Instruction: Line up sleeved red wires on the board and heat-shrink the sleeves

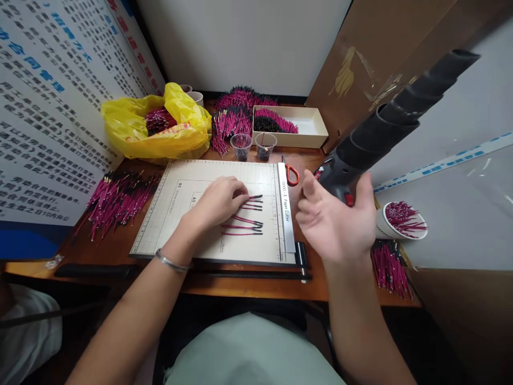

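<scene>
My left hand [219,203] lies palm down on a white paper cutter board [180,214], its fingers pressing on several magenta wires with black tips [248,216] laid side by side. My right hand [334,216] hovers above the table's right side, palm turned inward, fingers spread and holding nothing. It is just in front of a heat gun [340,168] whose thick black spiral-wrapped cable [404,115] runs up to the right. A metal bracelet circles my left wrist.
A yellow bag [132,125], a cream box [310,128] and loose piles hold more magenta wires at the back. Two clear cups [253,145] and red-handled scissors [292,174] sit behind the board. A wire pile [116,200] lies left; a white cup [401,219] stands right.
</scene>
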Demonstrator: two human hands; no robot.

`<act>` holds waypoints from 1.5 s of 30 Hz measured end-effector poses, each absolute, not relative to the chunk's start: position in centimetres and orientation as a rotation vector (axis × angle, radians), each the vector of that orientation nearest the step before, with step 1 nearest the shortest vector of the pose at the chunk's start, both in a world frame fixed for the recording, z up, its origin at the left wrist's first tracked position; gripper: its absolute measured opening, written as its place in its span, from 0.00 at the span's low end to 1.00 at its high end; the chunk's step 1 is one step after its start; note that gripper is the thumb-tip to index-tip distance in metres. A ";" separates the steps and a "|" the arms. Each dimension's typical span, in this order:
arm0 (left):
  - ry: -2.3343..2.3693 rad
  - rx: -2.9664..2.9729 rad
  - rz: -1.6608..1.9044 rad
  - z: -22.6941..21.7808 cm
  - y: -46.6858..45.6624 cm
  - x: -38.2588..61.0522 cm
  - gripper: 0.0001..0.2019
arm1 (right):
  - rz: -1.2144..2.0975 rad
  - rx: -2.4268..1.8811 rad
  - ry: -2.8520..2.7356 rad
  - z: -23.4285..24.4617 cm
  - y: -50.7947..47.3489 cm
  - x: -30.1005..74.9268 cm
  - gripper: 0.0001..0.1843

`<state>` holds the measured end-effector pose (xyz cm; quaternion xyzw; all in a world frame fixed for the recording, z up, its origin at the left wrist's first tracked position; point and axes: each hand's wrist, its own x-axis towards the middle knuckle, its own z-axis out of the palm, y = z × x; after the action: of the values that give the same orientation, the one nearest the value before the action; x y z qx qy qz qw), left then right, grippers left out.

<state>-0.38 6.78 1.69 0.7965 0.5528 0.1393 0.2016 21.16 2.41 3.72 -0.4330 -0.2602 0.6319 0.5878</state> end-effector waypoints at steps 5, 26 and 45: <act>1.476 2.175 0.381 2.1 2.8 -0.9 0.10 | 0.963 -1.358 -1.046 1.5 -2.0 18.9 0.19; 1.651 2.084 0.476 1.5 1.0 -1.4 0.09 | 0.327 -1.564 -1.991 -1.9 -3.1 19.1 0.22; 1.710 2.410 -0.329 4.9 0.5 0.5 0.11 | 0.358 -1.607 -1.928 -1.9 -3.2 18.8 0.24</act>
<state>0.48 0.52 4.88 0.8077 0.5730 -0.1103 0.0841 18.85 -3.18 -1.86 -0.6049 -0.7258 0.1349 0.2985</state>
